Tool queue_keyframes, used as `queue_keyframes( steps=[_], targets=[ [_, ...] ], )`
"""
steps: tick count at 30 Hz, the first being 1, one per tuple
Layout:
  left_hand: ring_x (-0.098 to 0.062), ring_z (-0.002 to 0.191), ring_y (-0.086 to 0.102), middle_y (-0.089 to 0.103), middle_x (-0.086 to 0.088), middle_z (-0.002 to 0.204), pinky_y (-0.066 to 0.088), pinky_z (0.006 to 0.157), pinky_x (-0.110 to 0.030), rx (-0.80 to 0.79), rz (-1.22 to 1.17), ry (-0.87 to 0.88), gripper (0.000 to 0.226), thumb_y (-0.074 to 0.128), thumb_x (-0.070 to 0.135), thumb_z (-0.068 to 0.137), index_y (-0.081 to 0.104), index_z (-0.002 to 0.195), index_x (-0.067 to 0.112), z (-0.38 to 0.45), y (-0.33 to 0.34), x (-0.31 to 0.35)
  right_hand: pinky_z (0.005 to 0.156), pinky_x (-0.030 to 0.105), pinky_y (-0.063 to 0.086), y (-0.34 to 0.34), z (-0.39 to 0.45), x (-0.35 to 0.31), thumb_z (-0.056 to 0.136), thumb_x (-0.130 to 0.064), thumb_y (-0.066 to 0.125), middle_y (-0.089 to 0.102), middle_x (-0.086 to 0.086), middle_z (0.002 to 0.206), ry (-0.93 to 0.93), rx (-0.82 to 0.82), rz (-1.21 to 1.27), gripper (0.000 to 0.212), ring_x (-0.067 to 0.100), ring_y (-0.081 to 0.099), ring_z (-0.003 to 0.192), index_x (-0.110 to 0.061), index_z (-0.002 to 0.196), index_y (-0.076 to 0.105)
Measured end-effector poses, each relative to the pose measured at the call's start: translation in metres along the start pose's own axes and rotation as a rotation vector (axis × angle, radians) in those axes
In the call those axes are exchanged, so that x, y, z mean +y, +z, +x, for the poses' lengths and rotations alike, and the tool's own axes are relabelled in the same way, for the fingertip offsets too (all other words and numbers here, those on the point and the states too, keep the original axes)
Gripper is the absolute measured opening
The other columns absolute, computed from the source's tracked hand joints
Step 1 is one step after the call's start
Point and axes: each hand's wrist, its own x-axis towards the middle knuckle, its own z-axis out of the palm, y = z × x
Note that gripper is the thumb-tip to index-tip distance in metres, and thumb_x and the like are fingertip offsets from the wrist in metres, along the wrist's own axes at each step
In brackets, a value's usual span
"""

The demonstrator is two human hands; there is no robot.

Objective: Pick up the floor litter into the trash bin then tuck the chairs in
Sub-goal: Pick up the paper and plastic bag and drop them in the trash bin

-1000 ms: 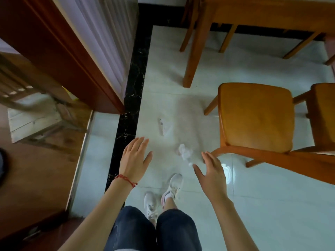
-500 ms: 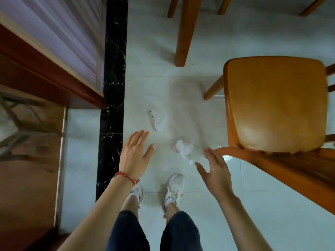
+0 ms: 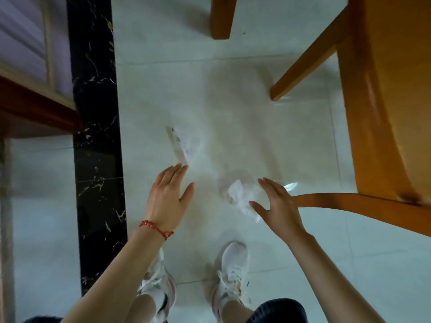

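Note:
Two pieces of litter lie on the pale tiled floor. A crumpled white tissue sits just left of my right hand, which hovers over it with fingers spread and holds nothing. A clear plastic wrapper lies farther off, just beyond the fingertips of my left hand, which is open and flat, a red string on its wrist. A wooden chair stands pulled out at the right. No trash bin is in view.
A wooden table leg stands at the top centre. A black marble strip runs along the floor on the left, beside a wooden door frame. My white shoes stand just below the tissue.
The view has dropped closer to the floor and tilted downward. Both hands have come lower toward the litter, the right one now beside the tissue. Nothing has been taken hold of.

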Motion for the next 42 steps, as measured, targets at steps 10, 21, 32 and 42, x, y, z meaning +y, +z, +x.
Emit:
queue_keyframes(
  steps=[10, 21, 32, 42],
  targets=[
    [-0.032, 0.124, 0.043, 0.052, -0.016, 0.130, 0.032, 0.103, -0.038, 0.012, -0.089, -0.063, 0.056, 0.042, 0.039, 0.084, 0.050, 0.126, 0.003, 0.041, 0.131, -0.071, 0.111, 0.034, 0.027, 0.108, 0.076, 0.079, 0.071, -0.045, 0.072, 0.038, 0.000, 0.146, 0.064, -0.217, 0.051, 0.079, 0.016, 0.032, 0.134, -0.023, 0.137, 0.037],
    [-0.029, 0.126, 0.041, 0.050, -0.013, 0.134, 0.029, 0.105, -0.034, 0.112, -0.151, 0.008, 0.058, 0.038, 0.043, 0.085, 0.047, 0.129, 0.006, 0.070, 0.199, -0.071, 0.086, 0.029, 0.039, 0.148, 0.100, 0.106, 0.068, -0.054, 0.069, 0.048, -0.003, 0.124, -0.061, -0.098, -0.083, 0.071, 0.017, 0.046, 0.116, -0.029, 0.129, 0.044],
    [-0.025, 0.122, 0.045, 0.055, -0.011, 0.129, 0.022, 0.098, -0.013, 0.295, -0.202, 0.007, 0.057, 0.037, 0.043, 0.084, 0.051, 0.126, 0.006, 0.077, 0.186, -0.070, 0.071, 0.019, 0.036, 0.167, 0.108, 0.100, 0.072, -0.023, 0.075, 0.068, 0.007, 0.110, 0.206, -0.077, 0.345, 0.043, 0.021, 0.062, 0.101, -0.013, 0.112, 0.063],
    [-0.024, 0.116, 0.051, 0.057, -0.010, 0.125, 0.037, 0.101, -0.032, 0.480, -0.406, -0.289, 0.044, 0.063, 0.026, 0.084, 0.054, 0.123, 0.008, 0.107, 0.162, -0.083, 0.042, 0.018, 0.032, 0.149, 0.130, 0.084, 0.069, -0.018, 0.077, 0.048, 0.004, 0.055, 0.260, 0.098, 0.727, 0.030, 0.011, 0.044, 0.046, -0.005, 0.059, 0.053]
  ],
)
